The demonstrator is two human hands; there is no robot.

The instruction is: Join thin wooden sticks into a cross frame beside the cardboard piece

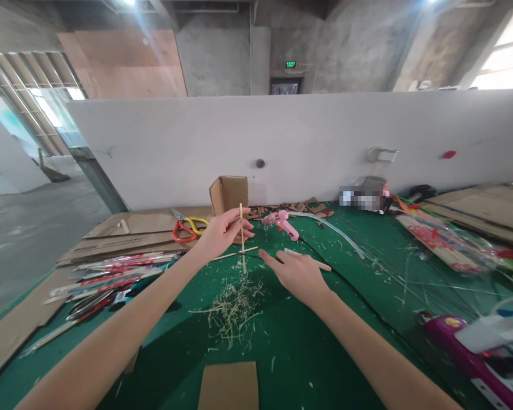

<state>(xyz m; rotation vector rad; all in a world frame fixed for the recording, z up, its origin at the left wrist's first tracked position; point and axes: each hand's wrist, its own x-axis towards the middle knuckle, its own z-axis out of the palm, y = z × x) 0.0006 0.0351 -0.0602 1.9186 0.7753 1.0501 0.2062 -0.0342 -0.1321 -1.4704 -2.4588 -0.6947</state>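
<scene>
My left hand pinches a thin wooden stick that stands nearly upright. Another light stick crosses it near its lower part. To the right, my right hand is wrapped round a knife with a pale wooden handle, its thin dark blade pointing left to the crossing of the sticks. Below both hands lies a loose heap of fine wood shavings on the green table.
A pink glue gun with a black cable lies behind my right hand. Red-and-yellow scissors, a folded cardboard piece and packaged sticks are at the back and left. A purple power strip sits at right.
</scene>
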